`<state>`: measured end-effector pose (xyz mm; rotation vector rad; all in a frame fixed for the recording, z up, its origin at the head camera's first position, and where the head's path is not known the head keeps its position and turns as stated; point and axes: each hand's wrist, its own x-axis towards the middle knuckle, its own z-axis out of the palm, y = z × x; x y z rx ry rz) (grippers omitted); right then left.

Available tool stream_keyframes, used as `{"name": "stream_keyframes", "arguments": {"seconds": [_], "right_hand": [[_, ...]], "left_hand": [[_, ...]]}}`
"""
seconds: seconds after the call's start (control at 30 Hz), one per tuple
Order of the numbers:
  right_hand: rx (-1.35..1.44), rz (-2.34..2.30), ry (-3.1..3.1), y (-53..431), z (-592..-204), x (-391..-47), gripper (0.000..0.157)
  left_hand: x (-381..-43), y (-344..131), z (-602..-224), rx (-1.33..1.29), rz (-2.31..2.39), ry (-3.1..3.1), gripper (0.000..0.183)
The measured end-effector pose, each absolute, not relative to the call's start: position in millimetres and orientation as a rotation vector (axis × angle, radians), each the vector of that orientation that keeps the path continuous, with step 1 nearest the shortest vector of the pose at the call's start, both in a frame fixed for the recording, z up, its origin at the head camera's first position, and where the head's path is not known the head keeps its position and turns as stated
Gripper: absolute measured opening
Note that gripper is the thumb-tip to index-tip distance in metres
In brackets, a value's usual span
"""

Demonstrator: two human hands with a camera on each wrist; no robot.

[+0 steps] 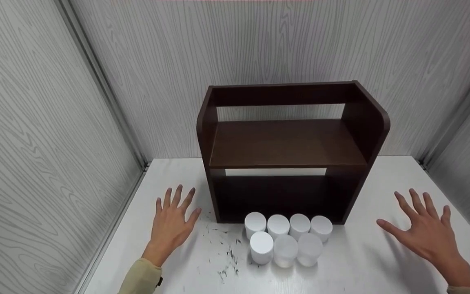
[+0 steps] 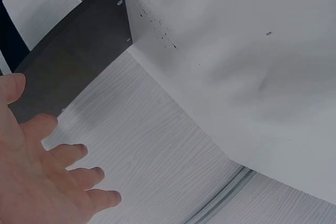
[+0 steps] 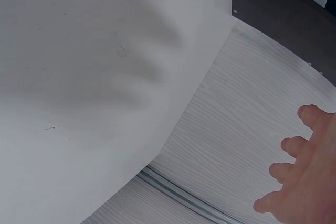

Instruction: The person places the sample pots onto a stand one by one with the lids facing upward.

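The shelf unit [image 1: 288,143] was dark brown with a smooth finish, its two side panels rounded at the upper front corners; it stood upright on the white surface [image 1: 357,265], near the grey wood-grain wall [image 1: 157,73], with a broad upper board, a darker lower compartment and gaps in the back through which paler areas showed. Just in front of its lower edge were small upright cylinders in two rows; the back row of four white containers [image 1: 278,225] looked opaque; in the front row the white container [image 1: 261,246] at left was opaque too, while the two frosted containers [image 1: 309,248] beside it looked translucent and greyer; dark flecks [image 1: 231,257] marked the surface to the left of them.

The left hand [image 1: 171,228] was left of the shelf unit, fingers extended and spread, thumb out to the side, holding nothing; the right hand [image 1: 431,234] lay well to the right of the containers, its fingers likewise straight and wide apart, gripping nothing, with its shadow on the surface beside it.
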<state>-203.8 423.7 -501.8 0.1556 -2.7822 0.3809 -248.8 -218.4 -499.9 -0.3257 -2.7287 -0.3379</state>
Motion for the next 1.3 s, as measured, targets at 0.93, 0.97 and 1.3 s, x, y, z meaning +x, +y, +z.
{"name": "stream_keyframes", "arguments": {"seconds": [0.93, 0.97, 1.3], "right_hand": [[0.204, 0.591, -2.606, 369.1, -511.0, -141.5, 0.102], [0.208, 0.600, -2.591, 366.9, -511.0, -139.9, 0.103], [0.298, 0.695, -2.492, 333.4, -507.5, -131.4, 0.107]], "left_hand": [[-216.9, -187.3, -509.4, -0.258, -0.790, -2.642, 0.068], [-216.5, -185.2, -509.3, -0.252, -0.828, -2.633, 0.069], [-220.9, -164.9, -504.5, -0.231, -1.228, -2.481, 0.079]]}}
